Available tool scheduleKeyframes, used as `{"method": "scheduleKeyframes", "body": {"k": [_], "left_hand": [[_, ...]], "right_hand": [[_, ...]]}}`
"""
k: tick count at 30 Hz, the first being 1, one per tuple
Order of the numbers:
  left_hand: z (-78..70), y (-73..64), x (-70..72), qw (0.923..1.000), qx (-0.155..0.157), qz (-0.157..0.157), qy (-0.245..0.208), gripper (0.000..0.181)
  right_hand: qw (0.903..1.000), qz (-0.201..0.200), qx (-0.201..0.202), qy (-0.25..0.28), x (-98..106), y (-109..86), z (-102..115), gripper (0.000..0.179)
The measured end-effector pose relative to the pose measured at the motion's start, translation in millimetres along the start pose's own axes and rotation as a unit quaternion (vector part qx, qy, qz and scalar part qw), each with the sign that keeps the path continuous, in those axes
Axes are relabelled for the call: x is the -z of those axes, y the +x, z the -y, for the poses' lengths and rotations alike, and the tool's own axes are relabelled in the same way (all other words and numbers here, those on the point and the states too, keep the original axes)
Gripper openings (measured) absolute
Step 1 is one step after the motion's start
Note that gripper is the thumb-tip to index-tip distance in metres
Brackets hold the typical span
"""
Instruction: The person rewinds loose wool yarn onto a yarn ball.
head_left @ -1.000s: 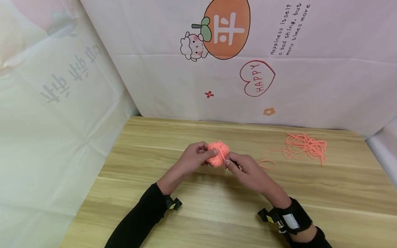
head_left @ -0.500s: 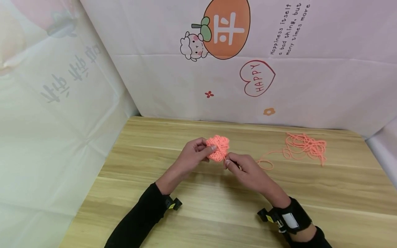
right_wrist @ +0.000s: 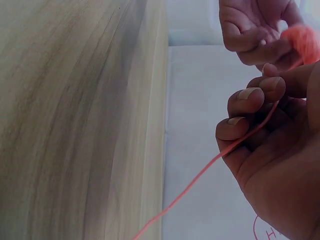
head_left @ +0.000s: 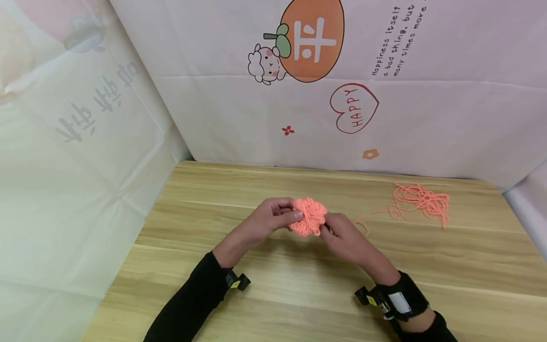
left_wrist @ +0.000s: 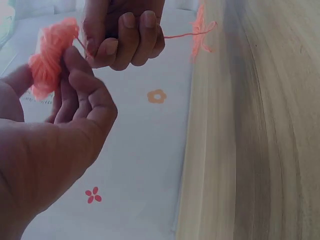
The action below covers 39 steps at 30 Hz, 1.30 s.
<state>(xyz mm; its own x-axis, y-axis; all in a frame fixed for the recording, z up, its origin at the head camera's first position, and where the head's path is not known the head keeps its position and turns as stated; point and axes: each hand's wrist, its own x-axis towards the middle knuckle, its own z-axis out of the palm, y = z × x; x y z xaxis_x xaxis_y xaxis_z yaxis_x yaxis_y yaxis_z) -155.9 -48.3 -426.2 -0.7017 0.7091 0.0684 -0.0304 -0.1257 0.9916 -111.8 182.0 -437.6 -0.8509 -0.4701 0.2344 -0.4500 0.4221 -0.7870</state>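
Between thumb and fingers, my left hand holds a small bundle of wound coral yarn above the table. Strands cross over the bundle's middle, and the left thumb presses on its near face. Close on the bundle's right side is my right hand, its fingers curled round the yarn strand. In the left wrist view a short length of strand spans from the bundle to the right fingertips. From the right hand the strand trails away toward the loose yarn on the table.
A loose tangle of coral yarn lies on the wooden table at the back right. Printed white cloth hangs behind the table, and another white sheet covers the left side.
The yarn bundle first rose slightly, then came down and right as the left hand turned it. The right fingers moved a little right. The strand's loop on the table has shrunk.
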Motion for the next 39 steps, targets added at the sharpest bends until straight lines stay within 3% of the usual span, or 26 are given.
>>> {"method": "scheduleKeyframes", "body": {"k": [7,16,23,28,34,39], "left_hand": [[1.0,-2.7,-4.4,0.9953,0.024,0.09,0.028,0.022],[4.6,-5.0,-4.5,0.9886,0.056,0.117,0.077,0.023],[7.6,-3.5,-3.1,0.9849,0.083,0.101,0.114,0.028],[9.0,-2.7,-1.8,0.9814,0.11,0.08,0.136,0.036],[10.6,-4.0,-1.1,0.9776,0.136,0.03,0.158,0.038],[11.6,-3.1,-0.2,0.9742,0.156,-0.026,0.161,0.037]], "right_hand": [[0.9993,0.009,-0.019,0.032,0,-0.1,1,0.02],[0.999,0.018,-0.015,0.039,10,0.7,34,0.023],[0.9983,0.016,-0.01,0.054,12,0.3,38,0.025],[0.9993,0.014,-0.013,0.032,10,-0.8,26,0.025],[0.9994,0.025,-0.012,0.02,8,-1.6,6,0.025],[0.9996,0.021,-0.006,0.018,6,-0.9,8,0.024]]}}
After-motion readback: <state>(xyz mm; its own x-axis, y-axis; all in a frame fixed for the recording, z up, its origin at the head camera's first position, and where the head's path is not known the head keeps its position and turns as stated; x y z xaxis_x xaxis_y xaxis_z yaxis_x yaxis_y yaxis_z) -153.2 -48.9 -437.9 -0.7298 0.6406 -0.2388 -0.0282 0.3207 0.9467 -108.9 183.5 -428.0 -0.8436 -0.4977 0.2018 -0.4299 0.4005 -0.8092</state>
